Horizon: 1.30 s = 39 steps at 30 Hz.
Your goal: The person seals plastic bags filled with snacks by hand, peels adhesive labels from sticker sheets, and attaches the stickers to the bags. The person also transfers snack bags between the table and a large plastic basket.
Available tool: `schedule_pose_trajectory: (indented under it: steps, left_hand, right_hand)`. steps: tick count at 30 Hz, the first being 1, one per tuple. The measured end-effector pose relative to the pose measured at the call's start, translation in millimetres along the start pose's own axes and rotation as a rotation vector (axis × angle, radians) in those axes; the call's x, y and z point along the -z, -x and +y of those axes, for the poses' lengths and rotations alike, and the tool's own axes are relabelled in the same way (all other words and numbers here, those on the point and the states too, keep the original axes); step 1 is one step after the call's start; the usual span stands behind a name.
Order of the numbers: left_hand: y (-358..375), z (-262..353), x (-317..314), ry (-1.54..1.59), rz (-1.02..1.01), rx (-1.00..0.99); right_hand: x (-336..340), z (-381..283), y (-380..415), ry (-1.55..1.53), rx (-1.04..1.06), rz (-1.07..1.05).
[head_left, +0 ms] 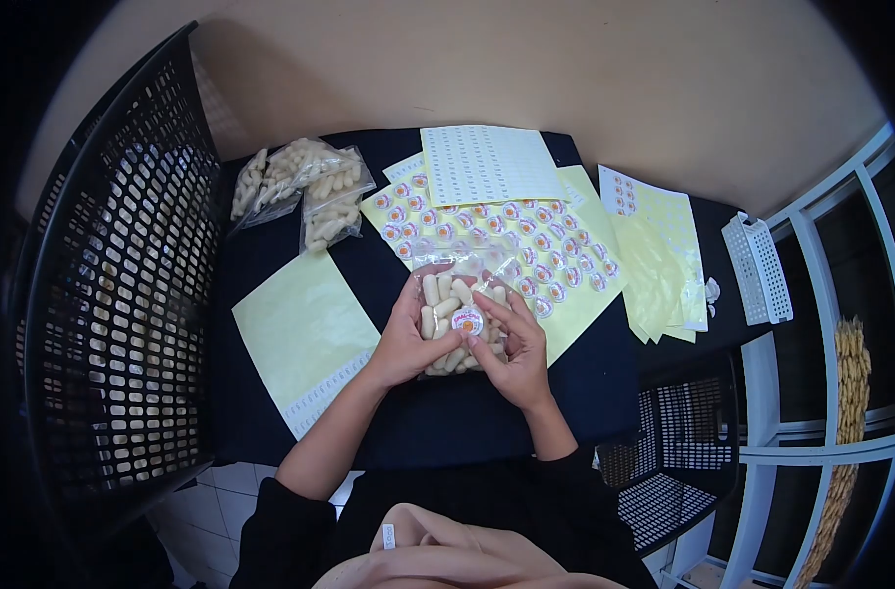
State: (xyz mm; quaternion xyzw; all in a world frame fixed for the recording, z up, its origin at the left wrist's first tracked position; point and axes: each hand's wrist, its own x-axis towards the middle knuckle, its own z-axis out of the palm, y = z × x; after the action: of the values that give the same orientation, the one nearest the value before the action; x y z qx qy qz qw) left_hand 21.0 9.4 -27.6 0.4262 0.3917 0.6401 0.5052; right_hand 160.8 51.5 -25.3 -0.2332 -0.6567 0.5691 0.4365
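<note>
Between my two hands is a clear plastic bag (445, 361) full of pale, finger-shaped pieces. A round white sticker (467, 321) with an orange centre sits on its front. My left hand (408, 329) grips the bag's left side, its thumb beside the sticker. On the other side my right hand (514, 339) holds the bag, thumb at the sticker's lower edge and fingers bent over the front. Behind the bag lies a sheet of round stickers (565, 304), partly hidden by the bag and my hands.
Filled bags (331, 196) lie at the back left, near a tall black crate (123, 324). A yellowish backing sheet (305, 324) is left of my hands. A white printed sheet (491, 162), more sheets (653, 260), a white basket (759, 270) and a lower black crate (678, 422) are also around.
</note>
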Motion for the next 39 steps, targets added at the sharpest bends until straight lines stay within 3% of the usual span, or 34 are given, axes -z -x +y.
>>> schedule_pose_trajectory:
  steps: [5, 12, 15, 17, 20, 22, 28, 32, 34, 36, 37, 39]
  left_hand:
    - [3.4, -0.8, -2.7, -0.072, -0.014, 0.037]
    - [5.0, 1.2, -3.2, -0.053, 0.002, 0.007]
    - [1.7, 2.8, 0.6, -0.052, 0.007, 0.056]
    - [-2.4, 7.8, 2.0, 0.21, 0.033, 0.217]
    - [-3.4, 14.0, 3.7, 0.129, 0.012, 0.204]
    - [-0.7, 19.6, 2.5, 0.023, 0.008, 0.137]
    - [-3.1, 38.3, 25.6, -0.003, 0.131, -0.059]
    - [-7.8, 48.2, 66.7, 0.187, 0.451, -0.225]
    - [1.6, 52.5, 103.5, 0.456, 0.486, -0.222]
    - [5.9, 55.6, 125.6, 0.753, 0.307, -0.34]
    - [5.9, 52.6, 132.2, 0.752, 0.313, -0.344]
    - [4.8, 53.2, 133.6, 1.048, 0.238, -0.464]
  right_hand:
    - [0.9, 2.7, -0.1, -0.015, -0.062, 0.095]
    - [1.6, 10.5, -0.9, 0.148, 0.062, 0.096]
    - [2.1, 7.1, -1.5, 0.16, 0.052, 0.102]
    - [2.6, 7.4, -2.2, 0.148, 0.039, 0.101]
    - [-0.8, 9.6, -2.6, 0.183, 0.093, 0.087]
    - [-11.2, -2.2, -4.7, 0.088, 0.061, 0.11]
    - [-34.4, -17.2, -29.6, 0.323, 0.214, -0.013]
    - [-57.2, -28.3, -40.7, 0.201, 0.383, 0.093]
    - [-55.9, -11.4, -40.0, 0.256, 0.421, -0.011]
    - [-58.6, -2.6, -37.0, 0.36, 0.351, -0.355]
    - [-59.8, -1.4, -32.7, 0.501, 0.306, -0.494]
    - [-63.8, 7.1, -27.1, 0.641, 0.282, -0.653]
